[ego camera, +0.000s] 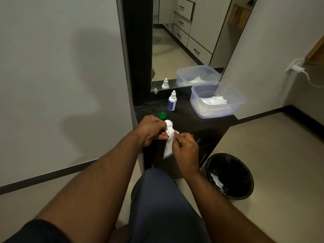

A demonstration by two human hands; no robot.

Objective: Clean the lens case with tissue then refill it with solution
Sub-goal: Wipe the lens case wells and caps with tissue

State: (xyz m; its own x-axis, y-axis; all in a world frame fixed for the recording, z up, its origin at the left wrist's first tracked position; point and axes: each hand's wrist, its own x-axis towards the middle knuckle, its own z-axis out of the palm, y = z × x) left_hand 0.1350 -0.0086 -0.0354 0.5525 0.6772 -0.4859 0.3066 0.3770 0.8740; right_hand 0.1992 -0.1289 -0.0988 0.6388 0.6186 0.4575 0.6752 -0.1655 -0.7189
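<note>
- The lens case (169, 127) is small, light, hard plastic, held above the near left part of the dark worktop (206, 125); the left hand (150, 131) pinches its middle, a good place to hold.
- The right hand (184, 146) has fingers pinching the soft, thin tissue (168, 149) against it; it could tear.
- The solution bottle (172, 101) stands farther back; it looks light and squeezy; hold its sides.

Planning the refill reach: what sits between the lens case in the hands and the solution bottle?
In the head view, only the green cap lies between the lens case and the solution bottle, slightly left of the straight line; otherwise bare dark countertop.
</note>
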